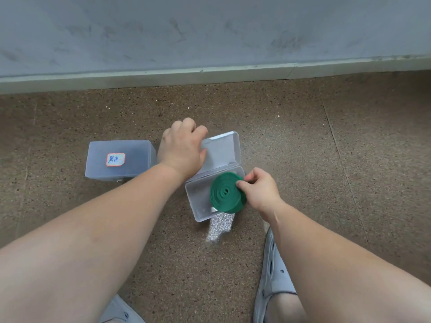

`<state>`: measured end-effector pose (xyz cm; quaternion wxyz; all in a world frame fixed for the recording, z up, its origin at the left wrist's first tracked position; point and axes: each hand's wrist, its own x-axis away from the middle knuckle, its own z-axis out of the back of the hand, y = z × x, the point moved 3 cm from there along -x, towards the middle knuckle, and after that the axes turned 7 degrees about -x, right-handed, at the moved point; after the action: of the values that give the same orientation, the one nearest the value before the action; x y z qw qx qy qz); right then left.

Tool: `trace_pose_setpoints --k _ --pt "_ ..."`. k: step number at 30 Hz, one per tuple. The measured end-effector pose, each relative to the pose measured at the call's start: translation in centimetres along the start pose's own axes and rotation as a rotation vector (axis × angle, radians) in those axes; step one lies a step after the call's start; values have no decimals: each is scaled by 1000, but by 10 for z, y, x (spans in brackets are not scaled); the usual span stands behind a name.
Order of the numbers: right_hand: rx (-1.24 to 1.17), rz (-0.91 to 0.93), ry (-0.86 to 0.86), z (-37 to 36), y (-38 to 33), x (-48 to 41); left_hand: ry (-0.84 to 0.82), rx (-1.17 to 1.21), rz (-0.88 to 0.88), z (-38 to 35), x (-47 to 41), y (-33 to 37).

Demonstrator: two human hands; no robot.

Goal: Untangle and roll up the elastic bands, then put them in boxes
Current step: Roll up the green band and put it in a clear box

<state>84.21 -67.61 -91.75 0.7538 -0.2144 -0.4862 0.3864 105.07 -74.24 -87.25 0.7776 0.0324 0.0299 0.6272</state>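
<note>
Being pinched at its rim by the right hand, the rolled green band is being held tilted over the open clear box, left of that hand; nothing else is being seen inside. Its lid is being gripped back by the left hand. A labelled box, shut, is being shown just left on the floor.

The right hand pinches a rolled green elastic band over the open clear box; the left hand holds its lid.
</note>
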Motion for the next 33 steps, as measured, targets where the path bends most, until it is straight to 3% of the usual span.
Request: trace_pose_setpoints --k 2,4,7,11,26,33 --pt "-25 -40 -4 0 7 -3 73 -55 -168 -6 19 4" --pt "-54 -61 -21 -2 18 -14 -116 -66 -269 -20 38 10" --pt "-65 -65 -59 -5 17 -19 -467 -91 -237 -43 65 16" --pt "-34 -123 -142 -12 3 -15 -609 11 -109 -65 89 9" --pt "289 2 17 -35 14 -24 -601 -42 -216 -75 87 18" --pt "257 10 28 -35 18 -21 -617 -23 -203 -78 84 41"
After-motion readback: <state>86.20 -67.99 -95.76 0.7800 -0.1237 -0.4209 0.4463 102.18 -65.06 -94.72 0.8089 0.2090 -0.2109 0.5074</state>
